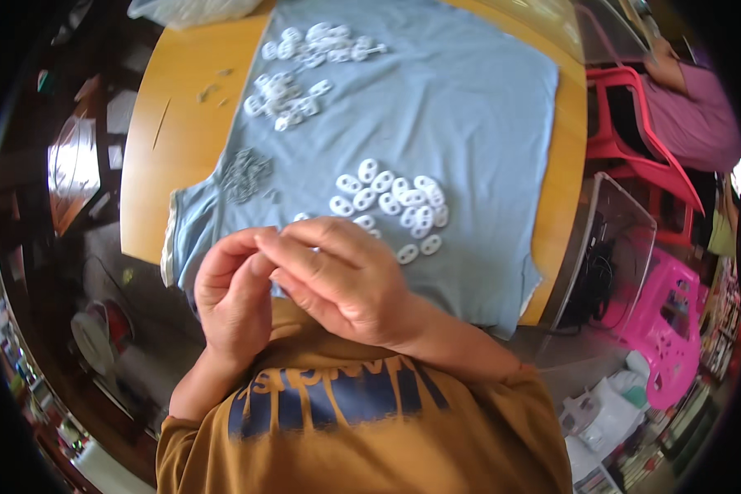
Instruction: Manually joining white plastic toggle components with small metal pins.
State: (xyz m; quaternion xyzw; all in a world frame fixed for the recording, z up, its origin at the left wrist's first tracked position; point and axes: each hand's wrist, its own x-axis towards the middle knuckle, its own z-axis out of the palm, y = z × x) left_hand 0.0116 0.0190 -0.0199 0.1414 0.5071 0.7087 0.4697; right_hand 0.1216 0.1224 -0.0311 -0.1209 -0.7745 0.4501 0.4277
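Note:
My left hand and my right hand meet over the near edge of the cloth, fingertips pinched together. Whatever they hold, if anything, is hidden behind the fingers. Just beyond my right hand lie several loose white oval plastic pieces, each with two holes, and one or two are partly covered by that hand. A heap of small grey metal parts, perhaps screws, sits beyond my left hand. Farther off are two clusters of white pieces, a nearer one and a farther one.
A light blue cloth covers most of the wooden table. Small bits and a thin stick lie on the bare wood. At the right stand a red chair, a pink stool and a clear bin. A person sits beyond.

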